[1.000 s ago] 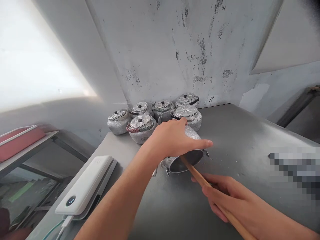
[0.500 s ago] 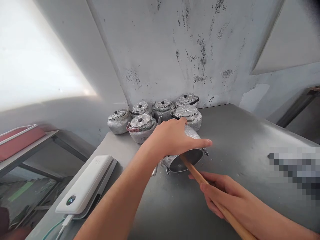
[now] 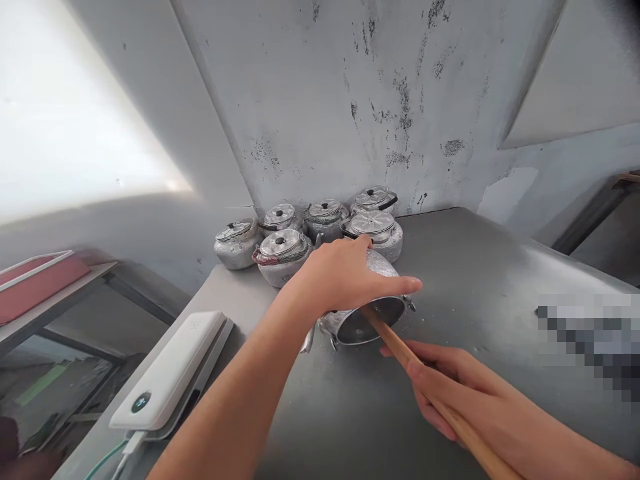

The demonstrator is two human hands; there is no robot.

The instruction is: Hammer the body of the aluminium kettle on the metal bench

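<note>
A dented aluminium kettle lies tipped on its side, its open mouth facing me and its spout pointing left. My left hand is laid over the kettle's body and grips it, thumb stretched out to the right; its fingertips are hidden behind. Wrapped around a wooden stick are the fingers of my right hand. The far end of the stick goes into the kettle's mouth, and its tip is out of sight inside.
Several lidded aluminium kettles stand grouped at the back of the grey table, by the stained wall. A white power bank with a cable lies on the left edge. A red basket is on a lower-left stand. Something blurred out lies at right.
My right hand has shifted slightly down and to the right, with the wooden stick. My left hand and the kettle stay almost in place.
</note>
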